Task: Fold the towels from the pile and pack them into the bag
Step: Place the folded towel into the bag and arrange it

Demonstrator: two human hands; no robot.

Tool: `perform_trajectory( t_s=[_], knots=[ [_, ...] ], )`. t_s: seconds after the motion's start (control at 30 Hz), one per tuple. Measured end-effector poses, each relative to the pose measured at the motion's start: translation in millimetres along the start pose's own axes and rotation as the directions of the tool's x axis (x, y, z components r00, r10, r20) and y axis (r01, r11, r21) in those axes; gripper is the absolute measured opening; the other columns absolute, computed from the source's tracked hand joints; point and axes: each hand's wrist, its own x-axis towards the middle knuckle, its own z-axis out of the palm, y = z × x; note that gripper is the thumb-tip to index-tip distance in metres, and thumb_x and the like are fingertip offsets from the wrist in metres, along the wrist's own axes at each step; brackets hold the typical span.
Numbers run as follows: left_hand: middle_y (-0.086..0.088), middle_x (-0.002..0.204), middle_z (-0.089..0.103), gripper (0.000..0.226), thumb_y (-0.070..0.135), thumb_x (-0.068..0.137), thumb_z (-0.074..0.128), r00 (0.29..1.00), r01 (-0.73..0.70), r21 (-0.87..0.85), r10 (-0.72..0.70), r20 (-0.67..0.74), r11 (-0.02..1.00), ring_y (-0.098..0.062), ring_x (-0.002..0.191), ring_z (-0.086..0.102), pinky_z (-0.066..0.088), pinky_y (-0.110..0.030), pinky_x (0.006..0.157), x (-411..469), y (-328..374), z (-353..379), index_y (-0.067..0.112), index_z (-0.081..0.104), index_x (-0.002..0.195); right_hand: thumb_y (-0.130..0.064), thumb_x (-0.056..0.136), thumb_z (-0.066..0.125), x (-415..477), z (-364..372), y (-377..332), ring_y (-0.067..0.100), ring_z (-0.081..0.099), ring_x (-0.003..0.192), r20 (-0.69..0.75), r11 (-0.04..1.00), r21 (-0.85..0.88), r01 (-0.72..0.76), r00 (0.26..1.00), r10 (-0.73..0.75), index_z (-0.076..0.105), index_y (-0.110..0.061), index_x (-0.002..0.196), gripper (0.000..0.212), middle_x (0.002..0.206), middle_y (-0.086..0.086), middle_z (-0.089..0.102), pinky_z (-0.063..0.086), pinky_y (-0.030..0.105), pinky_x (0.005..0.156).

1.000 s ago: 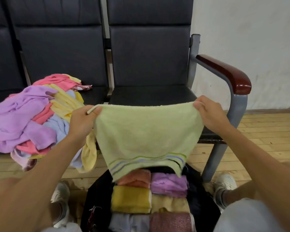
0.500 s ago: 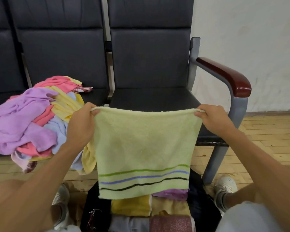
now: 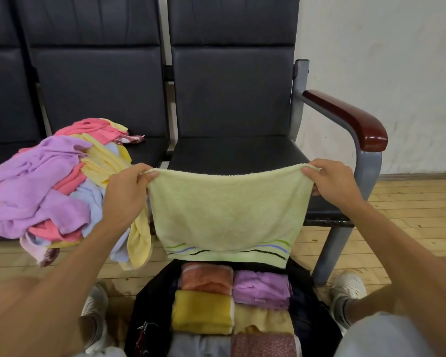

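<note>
A pale green towel (image 3: 227, 210) with coloured stripes near its lower edge hangs spread out in front of me. My left hand (image 3: 125, 193) pinches its top left corner and my right hand (image 3: 332, 181) pinches its top right corner. The top edge sags a little between them, and the lower edge curls up toward me. Below it, an open black bag (image 3: 309, 323) on the floor holds several folded towels in orange, purple, yellow and other colours. A loose pile of towels (image 3: 44, 191) in purple, pink, yellow and blue lies on the seat to the left.
A row of dark padded seats (image 3: 232, 155) stands ahead, with a grey metal frame and a red-brown armrest (image 3: 350, 117) on the right. My white shoes (image 3: 348, 287) flank the bag on the wooden floor. A white wall rises at the right.
The towel hung full length with its striped edge down half a second ago. Its lower edge has since swung up, uncovering the folded towels in the bag. Both hands keep their corners.
</note>
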Motion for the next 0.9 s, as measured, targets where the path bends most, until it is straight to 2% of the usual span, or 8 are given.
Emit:
perform_trajectory(
  t_s=[0.07, 0.13, 0.23, 0.33, 0.5, 0.63, 0.8, 0.9],
  knots=[
    [-0.004, 0.082, 0.067, 0.019, 0.021, 0.098, 0.054, 0.998, 0.065, -0.048, -0.065, 0.006, 0.997, -0.024, 0.078, 0.064, 0.045, -0.026, 0.071, 2.7, 1.2, 1.1, 0.008, 0.068, 0.097, -0.025, 0.096, 0.059, 0.5, -0.7, -1.4, 0.019, 0.068, 0.079, 0.007, 0.984, 0.154, -0.085, 0.996, 0.085, 0.069, -0.012, 0.103, 0.018, 0.09, 0.002, 0.067, 0.058, 0.024, 0.063],
    [-0.004, 0.085, 0.068, 0.017, 0.022, 0.096, 0.057, 0.988, 0.152, -0.143, -0.151, 0.021, 0.978, -0.026, 0.08, 0.064, 0.051, -0.041, 0.081, 5.4, 2.4, 2.6, 0.011, 0.069, 0.096, -0.023, 0.094, 0.062, 0.5, -2.3, -2.1, 0.014, 0.067, 0.077, 0.032, 0.957, 0.25, -0.145, 0.989, 0.141, 0.07, -0.014, 0.099, 0.013, 0.087, -0.001, 0.067, 0.056, 0.018, 0.058],
    [-0.002, 0.085, 0.067, 0.008, 0.021, 0.093, 0.061, 0.964, 0.261, -0.265, -0.263, 0.028, 0.928, -0.025, 0.082, 0.062, 0.054, -0.048, 0.083, 6.3, 3.4, 2.5, 0.017, 0.068, 0.094, -0.019, 0.092, 0.065, -0.5, -4.3, -3.0, 0.012, 0.062, 0.077, 0.08, 0.931, 0.31, -0.194, 0.981, 0.177, 0.071, -0.016, 0.098, 0.009, 0.088, -0.004, 0.067, 0.052, 0.021, 0.06],
    [-0.001, 0.087, 0.068, 0.007, 0.018, 0.092, 0.064, 0.953, 0.295, -0.317, -0.303, 0.024, 0.902, -0.023, 0.084, 0.064, 0.056, -0.044, 0.082, 6.1, 1.8, 0.2, 0.016, 0.07, 0.096, -0.017, 0.087, 0.072, -0.2, -3.7, -0.8, 0.011, 0.061, 0.08, 0.044, 0.953, 0.247, -0.176, 0.984, 0.171, 0.073, -0.018, 0.095, 0.008, 0.091, -0.005, 0.068, 0.049, 0.022, 0.062],
    [-0.007, 0.096, 0.071, 0.018, 0.018, 0.094, 0.061, 0.981, 0.162, -0.14, -0.175, -0.089, 0.977, -0.025, 0.085, 0.064, 0.051, -0.046, 0.087, 3.8, 2.1, 3.2, 0.007, 0.072, 0.102, -0.023, 0.08, 0.078, -1.6, 1.9, -2.4, 0.013, 0.064, 0.076, -0.07, 0.995, -0.049, -0.091, 0.994, 0.087, 0.075, -0.014, 0.098, 0.02, 0.089, 0.001, 0.07, 0.053, 0.027, 0.078],
    [-0.006, 0.095, 0.07, 0.017, 0.015, 0.094, 0.059, 0.976, 0.142, -0.149, -0.163, -0.144, 0.979, -0.021, 0.085, 0.06, 0.049, -0.039, 0.082, 3.7, -1.0, 6.6, 0.006, 0.071, 0.101, -0.025, 0.082, 0.077, -1.2, 6.2, -2.7, 0.019, 0.067, 0.08, -0.155, 0.997, -0.053, -0.054, 0.987, 0.045, 0.076, -0.01, 0.099, 0.023, 0.091, 0.006, 0.073, 0.057, 0.04, 0.085],
    [0.0, 0.094, 0.061, 0.013, 0.017, 0.093, 0.06, 0.972, 0.159, -0.157, -0.182, -0.148, 0.975, -0.016, 0.088, 0.053, 0.037, -0.028, 0.081, 3.4, 1.0, 8.7, 0.009, 0.07, 0.097, -0.023, 0.082, 0.078, -0.2, 5.7, -7.2, 0.011, 0.058, 0.069, -0.189, 0.994, -0.1, -0.048, 0.982, 0.029, 0.074, -0.01, 0.09, 0.017, 0.082, 0.001, 0.064, 0.051, 0.03, 0.072],
    [0.001, 0.096, 0.059, 0.012, 0.019, 0.096, 0.057, 0.971, 0.174, -0.167, -0.197, -0.138, 0.971, -0.018, 0.084, 0.055, 0.037, -0.021, 0.073, -1.1, 6.3, 9.7, 0.011, 0.066, 0.097, -0.017, 0.089, 0.07, -2.8, 10.6, -8.7, 0.019, 0.064, 0.065, -0.176, 0.998, -0.035, -0.06, 0.983, 0.053, 0.061, -0.012, 0.084, 0.011, 0.086, 0.007, 0.062, 0.057, 0.035, 0.067]
  ],
)
